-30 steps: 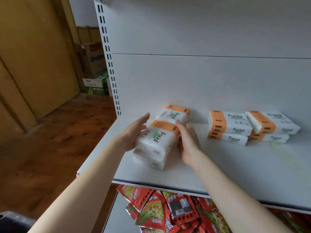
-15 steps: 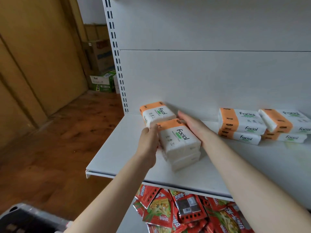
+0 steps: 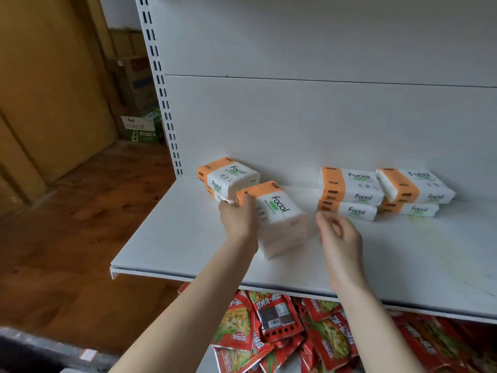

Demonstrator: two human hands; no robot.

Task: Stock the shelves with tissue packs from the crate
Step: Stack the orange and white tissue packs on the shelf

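We are standing at a white metal shelf (image 3: 166, 254), reaching both bare arms over its front edge. Our left hand (image 3: 238, 220) is gripping the orange end of a stack of tissue packs (image 3: 279, 219), fingers wrapped over the near left corner; the stack is sitting on the shelf board, angled with its orange band pointing toward the back left. Our right hand (image 3: 340, 235) is hovering just to the right of that stack, fingers loosely curled and spread, touching nothing, and it is blurred at the fingertips. Directly behind the held stack, against the back panel (image 3: 322, 125) near the slotted upright (image 3: 161, 84), another pair of packs (image 3: 228, 177) is lying one on the other, and it seems to touch the held stack at the corner, though we cannot tell for certain. Further right, two more two-high piles are resting side by side: the middle pile (image 3: 349, 193) and the far right pile (image 3: 414, 192), whose top pack is sitting skewed on the one beneath. Below the shelf, red snack packets (image 3: 274, 327) are lying heaped on the lower level. At the bottom left corner, the dark rim of a crate (image 3: 32, 345) is showing over the wooden floor (image 3: 67, 238). Cardboard boxes (image 3: 139, 103) are stacked in the background corner.
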